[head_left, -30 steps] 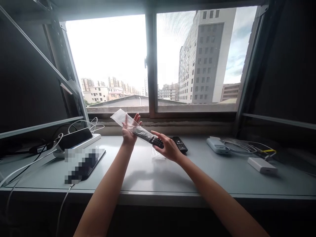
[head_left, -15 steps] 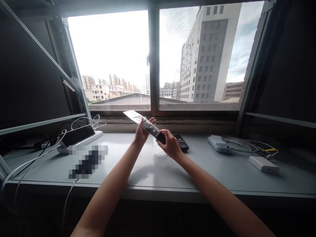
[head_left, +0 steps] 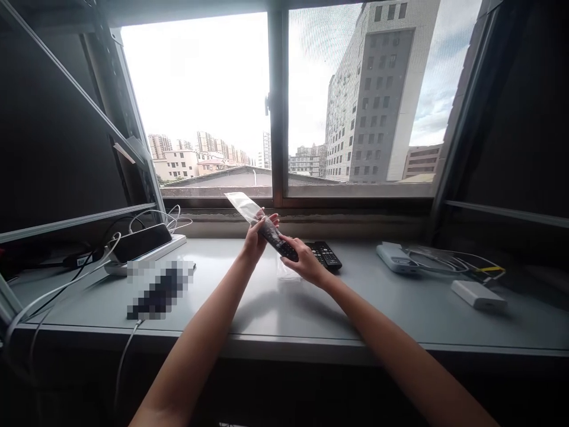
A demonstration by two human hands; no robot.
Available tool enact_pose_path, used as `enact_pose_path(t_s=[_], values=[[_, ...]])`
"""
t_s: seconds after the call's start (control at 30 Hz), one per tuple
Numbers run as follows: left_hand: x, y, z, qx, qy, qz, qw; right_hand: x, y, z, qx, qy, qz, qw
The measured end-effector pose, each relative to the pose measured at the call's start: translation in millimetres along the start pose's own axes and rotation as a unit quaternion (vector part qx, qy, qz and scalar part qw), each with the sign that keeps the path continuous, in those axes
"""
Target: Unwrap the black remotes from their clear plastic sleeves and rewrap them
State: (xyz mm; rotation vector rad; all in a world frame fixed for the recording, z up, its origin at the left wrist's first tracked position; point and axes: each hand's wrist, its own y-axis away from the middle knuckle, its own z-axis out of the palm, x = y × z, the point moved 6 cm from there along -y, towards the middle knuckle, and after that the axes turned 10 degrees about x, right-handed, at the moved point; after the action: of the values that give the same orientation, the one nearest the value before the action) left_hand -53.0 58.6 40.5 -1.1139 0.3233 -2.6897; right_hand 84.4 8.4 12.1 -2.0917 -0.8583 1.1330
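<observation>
A black remote control (head_left: 272, 233) is held slantwise above the desk, its upper part inside a clear plastic sleeve (head_left: 242, 206). The loose end of that sleeve sticks out up and to the left. My left hand (head_left: 253, 242) is closed around the sleeved upper part, thumb on top and the other fingertips showing behind. Lower down, my right hand (head_left: 307, 262) grips the near end of the same remote. Whether the sleeve reaches under the right fingers is unclear. Just past the right hand, dark remotes (head_left: 329, 256) lie on the desk, partly hidden by it. Crumpled clear plastic (head_left: 287, 272) lies below the hands.
On the grey desk (head_left: 213, 284), a white power strip (head_left: 175, 244) with a black device (head_left: 141, 242) and cables stands left. A pixelated dark object (head_left: 160, 293) lies nearer. At right are a pale power bank (head_left: 395, 258), coiled cables (head_left: 440, 262) and a white box (head_left: 478, 295).
The remote has turned slightly in my hands, and its sleeved part looks darker with less glare. My right hand has shifted a little, showing more of the remotes behind it.
</observation>
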Motion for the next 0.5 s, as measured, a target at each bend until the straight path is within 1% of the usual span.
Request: enact_pose_path(t_s=[0.13,0.2,0.27,0.3,0.37,0.43,0.5], values=[[-2.5,7.9,11.0,-0.055,-0.007,-0.02,0.998,-0.7,1.5,-2.5,0.028,-0.011,-0.013,0.999],[-7.7,12.0,16.3,-0.079,-0.017,-0.036,0.996,-0.7,2.1,-4.8,0.052,-0.014,-0.016,0.998],[-14.4,13.8,18.4,-0.09,-0.027,-0.05,0.994,0.2,2.3,-6.7,0.069,-0.01,-0.008,0.998],[-17.3,13.0,17.4,-0.085,-0.029,-0.054,0.994,1.0,2.1,-6.9,0.07,-0.008,0.0,0.998],[-21.0,8.0,10.5,-0.053,-0.029,-0.054,0.997,2.4,1.3,-4.4,0.049,-0.014,0.018,0.999],[-22.0,0.1,-0.8,-0.002,-0.025,-0.051,0.998,2.7,0.1,0.5,0.008,-0.043,0.028,0.999],[-21.7,-7.5,-11.8,0.043,-0.014,-0.053,0.998,1.2,-1.5,4.6,-0.031,-0.085,0.02,0.996]])
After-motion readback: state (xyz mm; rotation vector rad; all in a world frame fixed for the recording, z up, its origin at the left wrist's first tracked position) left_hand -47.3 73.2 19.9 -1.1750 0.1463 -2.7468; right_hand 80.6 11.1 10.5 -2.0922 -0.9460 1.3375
